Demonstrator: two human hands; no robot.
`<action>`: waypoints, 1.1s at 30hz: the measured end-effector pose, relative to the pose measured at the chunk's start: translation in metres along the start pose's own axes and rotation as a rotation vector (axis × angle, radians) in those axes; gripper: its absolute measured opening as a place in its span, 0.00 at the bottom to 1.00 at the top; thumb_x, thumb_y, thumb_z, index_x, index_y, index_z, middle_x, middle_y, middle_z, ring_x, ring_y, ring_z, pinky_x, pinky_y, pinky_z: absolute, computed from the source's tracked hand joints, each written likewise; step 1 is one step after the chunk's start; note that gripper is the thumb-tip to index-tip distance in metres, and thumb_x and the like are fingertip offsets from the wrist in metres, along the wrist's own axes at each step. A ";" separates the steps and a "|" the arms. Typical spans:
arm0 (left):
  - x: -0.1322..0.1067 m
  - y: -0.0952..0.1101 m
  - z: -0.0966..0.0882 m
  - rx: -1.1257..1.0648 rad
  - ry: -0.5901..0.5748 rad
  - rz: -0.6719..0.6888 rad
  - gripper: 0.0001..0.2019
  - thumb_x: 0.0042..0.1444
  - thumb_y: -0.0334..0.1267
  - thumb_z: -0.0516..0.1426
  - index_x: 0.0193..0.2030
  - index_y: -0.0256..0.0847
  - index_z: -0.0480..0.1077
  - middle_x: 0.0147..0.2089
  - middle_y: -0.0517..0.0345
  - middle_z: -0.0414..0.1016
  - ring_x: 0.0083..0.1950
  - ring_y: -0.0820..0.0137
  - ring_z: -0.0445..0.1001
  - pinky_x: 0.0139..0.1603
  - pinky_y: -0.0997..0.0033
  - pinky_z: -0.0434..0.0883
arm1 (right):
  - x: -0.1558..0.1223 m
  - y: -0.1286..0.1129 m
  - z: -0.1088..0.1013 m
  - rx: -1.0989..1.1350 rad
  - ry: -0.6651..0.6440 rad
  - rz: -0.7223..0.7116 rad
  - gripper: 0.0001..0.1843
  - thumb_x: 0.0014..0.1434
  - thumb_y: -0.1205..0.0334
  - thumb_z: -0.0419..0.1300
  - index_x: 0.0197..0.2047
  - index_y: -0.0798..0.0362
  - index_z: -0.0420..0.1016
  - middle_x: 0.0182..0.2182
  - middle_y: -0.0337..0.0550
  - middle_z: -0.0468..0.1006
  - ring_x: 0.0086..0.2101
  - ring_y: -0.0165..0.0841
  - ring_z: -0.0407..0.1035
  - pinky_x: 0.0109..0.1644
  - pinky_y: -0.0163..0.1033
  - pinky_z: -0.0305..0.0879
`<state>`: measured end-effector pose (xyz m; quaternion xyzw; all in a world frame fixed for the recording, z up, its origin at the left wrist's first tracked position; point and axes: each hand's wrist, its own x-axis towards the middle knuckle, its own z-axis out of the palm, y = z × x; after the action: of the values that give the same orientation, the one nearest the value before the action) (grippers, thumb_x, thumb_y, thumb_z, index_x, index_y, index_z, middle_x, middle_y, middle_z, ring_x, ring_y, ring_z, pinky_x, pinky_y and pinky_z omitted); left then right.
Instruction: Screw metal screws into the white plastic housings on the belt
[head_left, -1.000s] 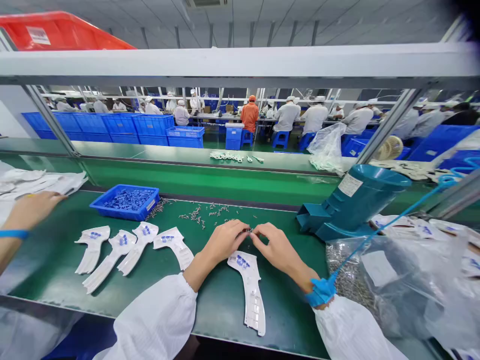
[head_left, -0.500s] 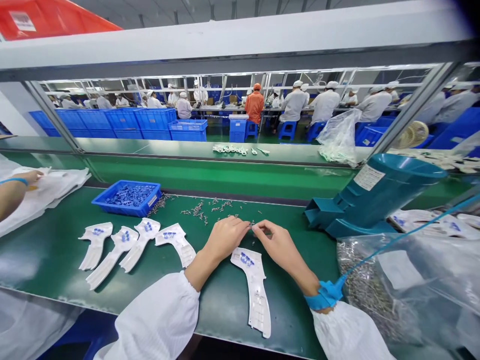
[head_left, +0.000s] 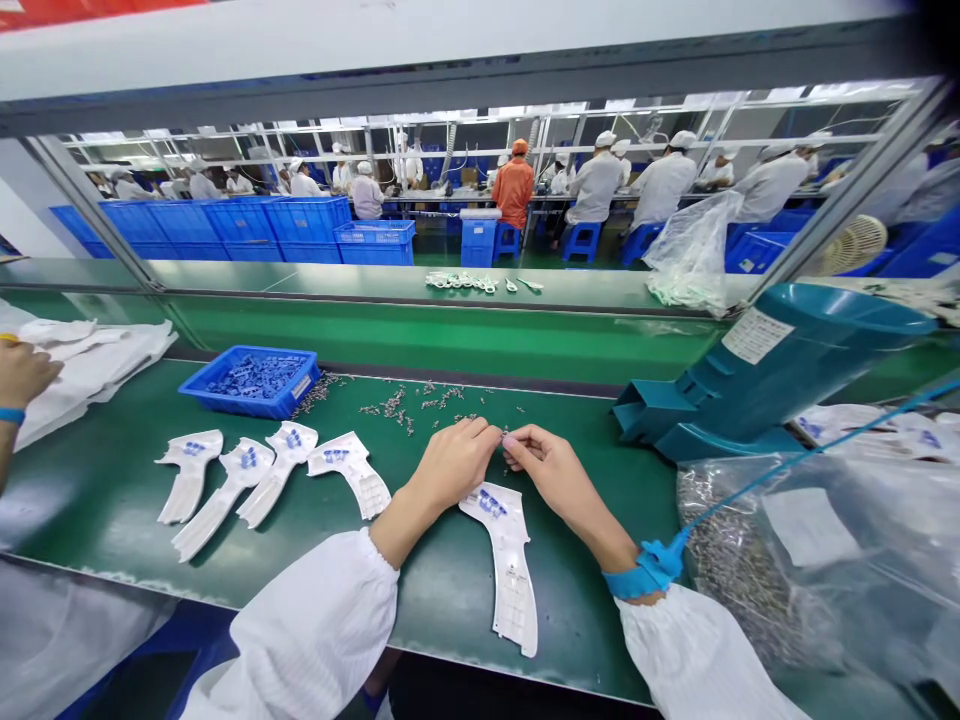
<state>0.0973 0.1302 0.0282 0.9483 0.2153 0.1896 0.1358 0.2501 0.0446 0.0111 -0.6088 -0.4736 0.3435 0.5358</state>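
Observation:
My left hand and my right hand meet at the fingertips above the green bench top. Anything between the fingertips is too small to see. Tiny metal parts lie scattered just beyond them. Directly below my hands lies a white moulded plastic piece with blue marks. Several similar pieces lie side by side to the left. A blue strap circles my right wrist. At the far left, a co-worker's hand rests near white sheets.
A blue tray of small blue parts stands on the bench. To the right are a teal hopper and a clear bag of metal parts. A green conveyor belt and a metal frame lie beyond. Workers sit farther back.
My hands have stayed close together, with little visible movement. The whole scene sits higher in the view. The co-worker's hand has moved toward the left edge.

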 end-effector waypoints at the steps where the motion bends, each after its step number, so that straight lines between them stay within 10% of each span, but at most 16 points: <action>1: 0.000 0.000 0.000 -0.051 -0.002 0.001 0.14 0.69 0.34 0.44 0.41 0.40 0.69 0.40 0.52 0.70 0.43 0.63 0.68 0.46 0.64 0.67 | -0.001 -0.002 -0.002 -0.036 0.005 -0.027 0.19 0.59 0.43 0.60 0.35 0.52 0.74 0.28 0.42 0.78 0.31 0.36 0.73 0.38 0.42 0.70; 15: 0.000 0.006 0.002 -1.076 -0.240 -0.194 0.24 0.62 0.62 0.45 0.30 0.42 0.56 0.26 0.65 0.56 0.22 0.78 0.52 0.22 0.75 0.54 | -0.022 -0.044 -0.024 -0.531 -0.068 -0.407 0.05 0.66 0.61 0.56 0.39 0.50 0.73 0.35 0.42 0.80 0.37 0.36 0.74 0.43 0.40 0.68; 25: 0.007 0.010 -0.002 -1.130 -0.176 -0.194 0.25 0.62 0.64 0.43 0.32 0.43 0.56 0.25 0.67 0.49 0.25 0.75 0.57 0.22 0.77 0.55 | -0.011 -0.068 -0.025 -0.728 -0.078 -0.492 0.11 0.68 0.61 0.51 0.42 0.49 0.75 0.38 0.47 0.80 0.41 0.39 0.73 0.47 0.44 0.68; 28: 0.006 0.009 -0.007 -1.029 -0.165 -0.107 0.26 0.65 0.63 0.41 0.39 0.40 0.63 0.25 0.66 0.53 0.26 0.74 0.61 0.26 0.75 0.59 | -0.006 -0.102 -0.058 -0.872 0.090 -0.470 0.10 0.67 0.60 0.53 0.41 0.49 0.76 0.39 0.48 0.81 0.41 0.40 0.74 0.47 0.44 0.69; 33: -0.001 0.003 -0.016 -0.678 -0.135 0.042 0.15 0.65 0.50 0.51 0.43 0.41 0.71 0.33 0.59 0.69 0.35 0.69 0.67 0.38 0.69 0.65 | 0.009 -0.154 -0.185 -1.243 0.545 -0.267 0.10 0.60 0.57 0.59 0.38 0.52 0.79 0.34 0.51 0.82 0.36 0.45 0.76 0.42 0.49 0.69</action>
<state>0.0906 0.1295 0.0433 0.8639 0.1109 0.1898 0.4531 0.3924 -0.0108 0.1979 -0.8039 -0.5022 -0.2258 0.2249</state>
